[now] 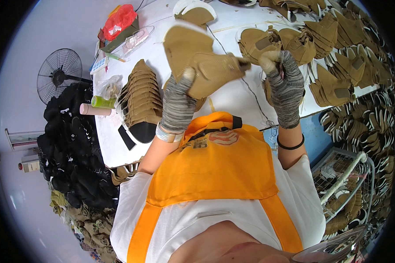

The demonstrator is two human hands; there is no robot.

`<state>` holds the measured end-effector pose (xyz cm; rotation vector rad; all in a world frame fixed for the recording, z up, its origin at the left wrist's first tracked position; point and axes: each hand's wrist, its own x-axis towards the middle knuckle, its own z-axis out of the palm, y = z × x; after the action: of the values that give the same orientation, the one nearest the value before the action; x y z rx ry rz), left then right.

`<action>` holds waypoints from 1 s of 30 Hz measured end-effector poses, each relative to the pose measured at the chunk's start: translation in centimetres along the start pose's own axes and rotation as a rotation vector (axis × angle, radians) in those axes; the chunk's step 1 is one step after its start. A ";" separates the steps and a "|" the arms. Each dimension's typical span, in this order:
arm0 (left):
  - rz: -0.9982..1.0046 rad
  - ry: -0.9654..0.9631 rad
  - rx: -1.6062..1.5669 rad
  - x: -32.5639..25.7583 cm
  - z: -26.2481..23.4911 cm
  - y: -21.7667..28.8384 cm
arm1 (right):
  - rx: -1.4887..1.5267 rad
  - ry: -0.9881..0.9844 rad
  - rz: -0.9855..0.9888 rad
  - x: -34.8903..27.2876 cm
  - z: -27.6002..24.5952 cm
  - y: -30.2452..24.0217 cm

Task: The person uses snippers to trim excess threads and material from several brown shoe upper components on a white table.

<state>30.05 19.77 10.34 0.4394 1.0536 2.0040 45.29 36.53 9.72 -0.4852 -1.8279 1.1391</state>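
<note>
- The tan shoe upper point(206, 61) is held up in the air above the bench point(241, 94), in front of the person's chest, its wide flat part tilted up to the left and its narrow end pointing right.
- The bench is white and runs from the upper left to the right edge, with a thin cord point(254, 96) lying across it.
- A heap of black pieces point(70, 144) lies on the floor to the left of the bench, below a floor fan point(59, 74).
- Rows of tan uppers point(338, 57) cover the right part of the bench, well apart from the one held.
- A stack of tan pieces point(140, 96) sits on the left part of the bench, just beside the left hand.
- The left hand point(178, 103), in a grey knit glove, grips the shoe upper from below, fingers curled around its middle.
- The right hand point(286, 85), also gloved, pinches the narrow right end of the shoe upper between thumb and fingers.
- A wire basket point(342, 175) stands at the lower right, beside the person.
- A green and pink bottle point(98, 106) lies on its side at the bench's left edge.
</note>
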 end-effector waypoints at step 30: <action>0.117 -0.183 0.504 -1.6 0.7 -0.9 | 0.650 0.031 0.294 -1.4 3.3 0.1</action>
<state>31.89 19.20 10.09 0.9487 1.4396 1.7410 43.19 33.96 8.38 -0.3846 -1.2759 1.8192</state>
